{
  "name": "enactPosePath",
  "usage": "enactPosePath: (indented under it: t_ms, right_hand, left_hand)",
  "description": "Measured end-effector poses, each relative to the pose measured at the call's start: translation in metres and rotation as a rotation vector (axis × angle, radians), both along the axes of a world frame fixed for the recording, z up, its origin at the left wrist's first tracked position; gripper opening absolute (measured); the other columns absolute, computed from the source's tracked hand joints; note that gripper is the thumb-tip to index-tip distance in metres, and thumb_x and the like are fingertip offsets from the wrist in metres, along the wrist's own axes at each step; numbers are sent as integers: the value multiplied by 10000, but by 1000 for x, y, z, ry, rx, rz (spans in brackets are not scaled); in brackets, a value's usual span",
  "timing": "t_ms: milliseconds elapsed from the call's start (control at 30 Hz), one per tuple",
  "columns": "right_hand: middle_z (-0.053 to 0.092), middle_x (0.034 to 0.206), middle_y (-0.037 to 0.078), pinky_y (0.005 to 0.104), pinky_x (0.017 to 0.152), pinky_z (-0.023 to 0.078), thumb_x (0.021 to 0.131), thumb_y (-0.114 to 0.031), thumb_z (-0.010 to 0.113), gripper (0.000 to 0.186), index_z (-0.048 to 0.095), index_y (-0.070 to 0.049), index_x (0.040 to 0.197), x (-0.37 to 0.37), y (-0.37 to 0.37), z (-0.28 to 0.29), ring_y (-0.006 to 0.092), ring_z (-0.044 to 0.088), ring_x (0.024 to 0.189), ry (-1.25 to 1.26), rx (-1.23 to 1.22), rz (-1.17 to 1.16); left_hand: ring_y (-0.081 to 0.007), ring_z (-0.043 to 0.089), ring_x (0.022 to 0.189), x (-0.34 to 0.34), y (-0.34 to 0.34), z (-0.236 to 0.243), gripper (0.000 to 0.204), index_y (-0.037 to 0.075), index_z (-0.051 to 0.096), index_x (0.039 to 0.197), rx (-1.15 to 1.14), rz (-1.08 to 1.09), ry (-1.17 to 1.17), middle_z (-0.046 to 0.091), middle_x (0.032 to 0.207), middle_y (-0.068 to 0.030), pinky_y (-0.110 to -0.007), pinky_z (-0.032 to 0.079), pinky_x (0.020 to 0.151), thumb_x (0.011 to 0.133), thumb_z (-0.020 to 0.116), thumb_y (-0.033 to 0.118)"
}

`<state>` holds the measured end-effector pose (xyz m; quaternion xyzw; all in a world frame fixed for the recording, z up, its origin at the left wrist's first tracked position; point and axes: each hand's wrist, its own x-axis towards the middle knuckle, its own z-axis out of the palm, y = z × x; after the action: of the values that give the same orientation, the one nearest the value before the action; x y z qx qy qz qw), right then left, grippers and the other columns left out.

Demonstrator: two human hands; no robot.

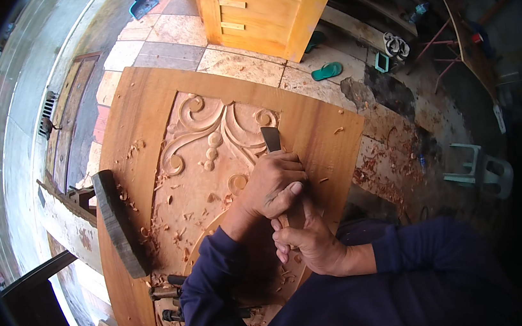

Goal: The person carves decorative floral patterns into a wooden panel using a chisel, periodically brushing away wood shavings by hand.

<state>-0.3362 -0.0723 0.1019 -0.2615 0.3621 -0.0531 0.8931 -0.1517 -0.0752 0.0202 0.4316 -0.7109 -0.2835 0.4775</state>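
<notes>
Steel chisel [270, 140] points toward the upper frame from my two-handed grip, left hand [273, 186] closed nearest the blade, right hand [312, 242] clasping the handle below, over the carved panel [210, 169].

A chisel [271, 140] is held over the carved panel [209, 162], the left hand [273, 186] placed ahead of the right hand [312, 241]. A block [118, 223] lies on the panel's left edge, with more chisels [166, 294] below it. 1 cabinet [269, 7] is set behind the panel, 1 sandal [326, 72] to its right.
</notes>
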Motion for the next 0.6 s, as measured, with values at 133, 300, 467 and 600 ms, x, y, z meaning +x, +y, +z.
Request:
enactPosePath:
  t_ms: [133,300,467,600]
  right_hand:
    - [567,916,71,303,522,538,935,24,640,461,402,-97,1310,3,-5,0,143,605,626,50,-23,24]
    - [550,949,78,286,492,500,899,43,581,468,456,-140,1312,13,-33,-14,130,564,605,34,-160,62]
    - [550,953,76,291,499,498,898,52,568,590,404,-161,1423,-11,-37,-1,130,562,606,-27,-245,192]
    - [556,961,73,303,521,504,906,54,577,677,361,-202,1495,-13,-43,5,132,561,605,39,-144,171]
  left_hand:
    - [-432,625,858,0,0,-2,555,-13,639,799,18,53,19,629,822,-219,-492,495,819,1010,359,418]
    - [-379,557,779,-2,-20,-10,434,34,649,813,-194,316,167,599,787,-162,-474,459,782,986,445,375]
    - [-363,563,791,-6,-10,2,376,47,663,830,-254,295,41,598,783,-142,-465,457,785,943,508,371]
    - [-351,555,789,-5,-13,6,299,62,638,816,-53,216,-123,567,763,-130,-457,429,747,901,565,339]
